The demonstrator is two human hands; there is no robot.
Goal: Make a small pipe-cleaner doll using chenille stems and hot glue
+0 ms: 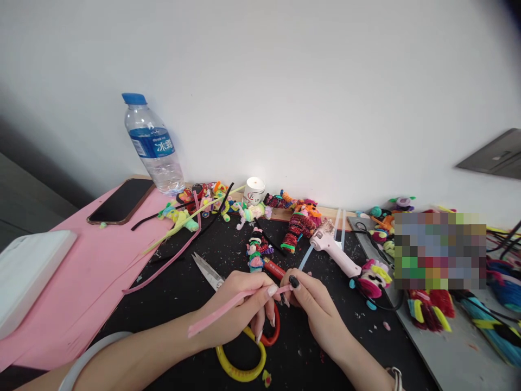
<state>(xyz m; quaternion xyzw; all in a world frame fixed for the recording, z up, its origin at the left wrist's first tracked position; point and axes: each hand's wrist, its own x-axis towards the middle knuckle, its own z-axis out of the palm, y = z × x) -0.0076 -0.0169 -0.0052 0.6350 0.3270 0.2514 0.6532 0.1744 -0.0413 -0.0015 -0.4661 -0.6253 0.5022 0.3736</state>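
Note:
Both hands meet above the black work mat, pinching a pink pipe cleaner (220, 311). My left hand (240, 304) is closed on it between thumb and fingers, with one end trailing back over the wrist. The other end sits in the closed fingertips of my right hand (307, 296). Scissors with one yellow and one red handle (240, 374) lie under the left hand, their blades pointing to the far left. Just beyond the hands are a red pen-like stick (274, 268) and a small pipe-cleaner figure (255, 250).
A pink-white glue gun (336, 252) lies right of centre. Several pipe-cleaner figures (299, 225) line the wall, beside a white paper roll (254, 190). At left are a water bottle (152, 144), a phone (122, 201) and a white box (35, 271) on pink sheets (81, 271). A grey board (431, 353) holds more figures at right.

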